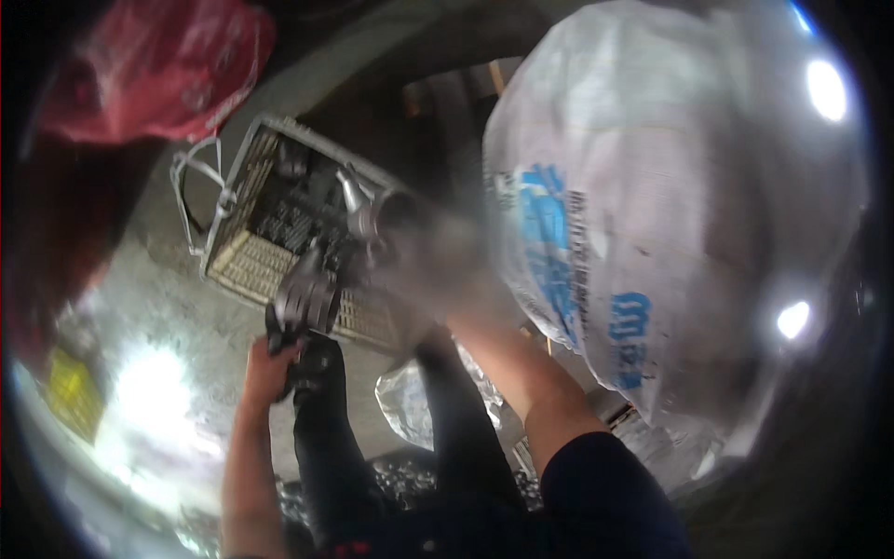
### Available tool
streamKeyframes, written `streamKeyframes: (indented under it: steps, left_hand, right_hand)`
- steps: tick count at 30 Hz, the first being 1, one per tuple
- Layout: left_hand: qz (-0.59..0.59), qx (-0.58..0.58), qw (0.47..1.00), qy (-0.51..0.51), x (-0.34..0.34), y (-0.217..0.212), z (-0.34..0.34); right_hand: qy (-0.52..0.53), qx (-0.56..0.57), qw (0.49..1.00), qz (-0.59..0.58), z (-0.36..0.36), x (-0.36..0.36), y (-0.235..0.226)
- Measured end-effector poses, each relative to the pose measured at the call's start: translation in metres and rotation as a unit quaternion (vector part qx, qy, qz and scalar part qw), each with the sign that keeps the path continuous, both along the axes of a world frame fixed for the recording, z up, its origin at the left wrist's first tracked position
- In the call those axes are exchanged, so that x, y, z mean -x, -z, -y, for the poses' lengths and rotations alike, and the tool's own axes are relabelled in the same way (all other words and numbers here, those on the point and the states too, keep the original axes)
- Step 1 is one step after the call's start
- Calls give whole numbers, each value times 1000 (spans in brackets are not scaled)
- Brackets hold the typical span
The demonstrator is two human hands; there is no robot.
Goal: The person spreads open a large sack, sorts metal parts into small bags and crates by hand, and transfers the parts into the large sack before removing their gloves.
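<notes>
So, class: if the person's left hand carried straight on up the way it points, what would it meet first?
Probably the wire basket. The left hand grips a dark metal part that already reaches the basket's near rim; depth is unclear.

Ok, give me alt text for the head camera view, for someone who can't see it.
Seen from above, a person's left hand grips a dark ribbed part at the edge of a pale plastic crate of dark metal parts, while the blurred right hand reaches over it. A large white woven sack fills the right side.
</notes>
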State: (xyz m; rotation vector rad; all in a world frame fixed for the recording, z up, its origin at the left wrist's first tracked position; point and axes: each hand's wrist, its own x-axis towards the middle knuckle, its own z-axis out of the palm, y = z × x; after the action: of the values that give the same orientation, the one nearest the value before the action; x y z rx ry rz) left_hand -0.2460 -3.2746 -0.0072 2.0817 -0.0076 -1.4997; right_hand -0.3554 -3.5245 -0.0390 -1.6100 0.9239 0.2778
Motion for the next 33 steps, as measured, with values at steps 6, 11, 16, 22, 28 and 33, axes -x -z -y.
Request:
streamKeyframes:
  steps: [6,11,16,22,28,33]
  left_hand:
    - [90,226,970,-14,23,-191,56]
    - [-14,371,929,-13,41,-317,137]
    - [-205,468,858,41,95,-396,282]
    - [274,469,785,298,145,-389,444]
    - [646,306,621,323,122,-397,509]
    - [584,78,645,488,78,-367,527]
  right_hand:
    - [199,-80,961,176,43,64,-216]
    - [126,213,949,194,96,135,-429]
    - [296,367,810,349,144,225,-497]
    - [490,238,763,348,211,307,-479]
    - [486,104,801,334,197,332,-441]
    - [468,-4,838,279,200,325,-433]
